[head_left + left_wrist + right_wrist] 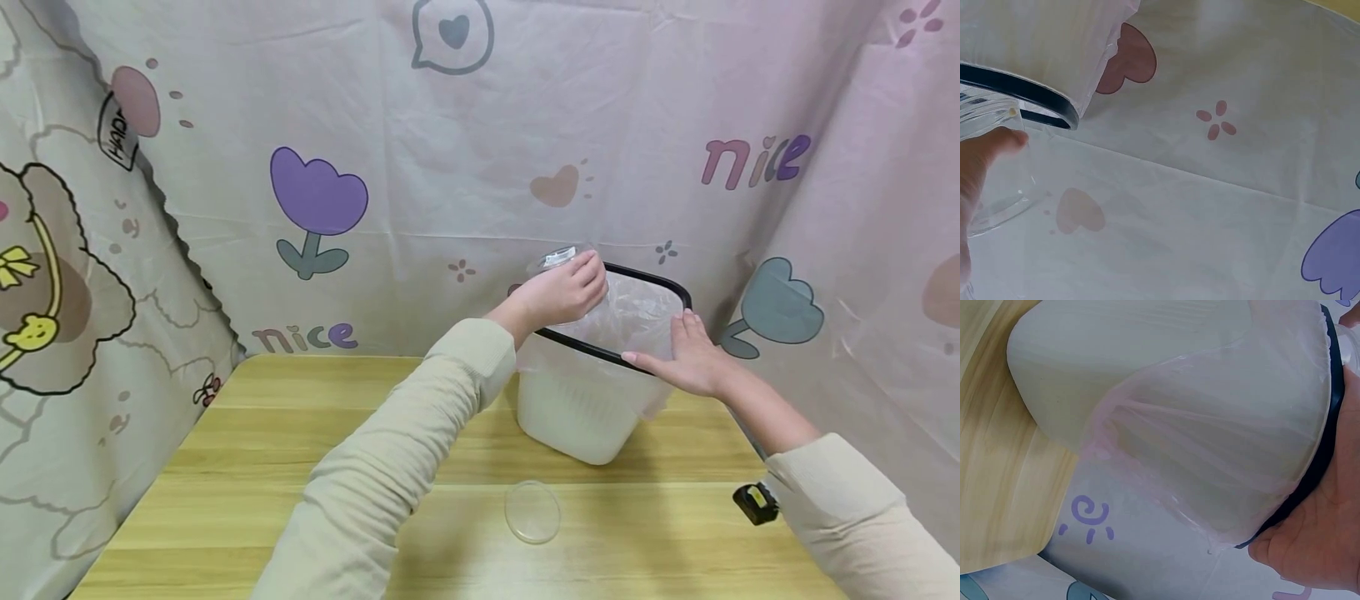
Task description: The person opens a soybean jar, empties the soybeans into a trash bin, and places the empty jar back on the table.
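My left hand [562, 292] grips a clear jar [558, 257] over the trash bin's far left side, with the jar's base tilted up. In the left wrist view, the jar's threaded neck lies beside the black rim and the thumb presses its wall. The white trash bin [573, 417] has a black rim [592, 347] and a thin pinkish liner bag [652, 317] folded over the edge. Across the right corner of that rim rests my right hand [693, 358], its thumb and fingers extended. A round clear lid [532, 512] lies on the table in front of the bin.
The wooden table [322, 450] carries a small black object with a yellow patch [756, 503] near its right edge, by the right sleeve. A printed cloth [420, 167] hangs behind the table and down both sides, close behind the bin.
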### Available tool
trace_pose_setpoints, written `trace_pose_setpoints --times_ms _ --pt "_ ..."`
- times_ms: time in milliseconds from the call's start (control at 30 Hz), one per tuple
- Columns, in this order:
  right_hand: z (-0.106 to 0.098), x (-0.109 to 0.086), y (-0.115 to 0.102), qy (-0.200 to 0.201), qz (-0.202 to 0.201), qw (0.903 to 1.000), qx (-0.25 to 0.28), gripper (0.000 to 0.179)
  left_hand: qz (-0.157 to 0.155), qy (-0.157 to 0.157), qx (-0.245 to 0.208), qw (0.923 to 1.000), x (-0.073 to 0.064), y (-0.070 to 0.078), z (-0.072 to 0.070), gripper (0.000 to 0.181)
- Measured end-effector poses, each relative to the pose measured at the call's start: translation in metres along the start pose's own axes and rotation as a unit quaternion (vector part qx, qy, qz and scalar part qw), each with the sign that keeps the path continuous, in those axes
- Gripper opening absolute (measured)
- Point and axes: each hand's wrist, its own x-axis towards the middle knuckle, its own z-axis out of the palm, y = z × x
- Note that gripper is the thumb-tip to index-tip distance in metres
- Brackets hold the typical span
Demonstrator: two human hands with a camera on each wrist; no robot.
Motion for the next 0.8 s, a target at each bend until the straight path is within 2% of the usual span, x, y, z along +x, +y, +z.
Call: trace_pose_setpoints --times_ms 167,333,533,633,733,800 --pt "0.001 0.0 0.0 0.004 -0.002 1.0 -0.002 0.114 0.027 0.004 0.009 0.9996 0.002 -0.003 -0.002 0.037" --pt "0.002 0.0 -0.001 0.008 -0.004 1.0 -0.002 0.113 0.013 0.007 0.021 0.9997 0.005 -0.009 -0.003 0.038" --pt "0.003 0.001 -0.002 0.008 -0.004 0.9999 -0.007 0.112 0.055 -0.007 0.005 0.9985 0.004 -0.007 -0.002 0.038" --pt "0.003 0.001 -0.002 0.007 -0.002 0.9999 -0.008 0.112 0.02 -0.006 -0.001 0.9998 0.003 -0.011 -0.001 0.037" --pt "0.003 0.001 0.0 0.009 -0.003 0.9999 -0.005 0.112 -0.047 0.016 -0.016 0.9986 0.002 -0.017 0.002 0.035" --pt "0.002 0.002 0.0 0.012 -0.005 0.9999 -0.005 0.112 -0.091 0.036 -0.026 0.9949 0.001 -0.021 0.004 0.034"
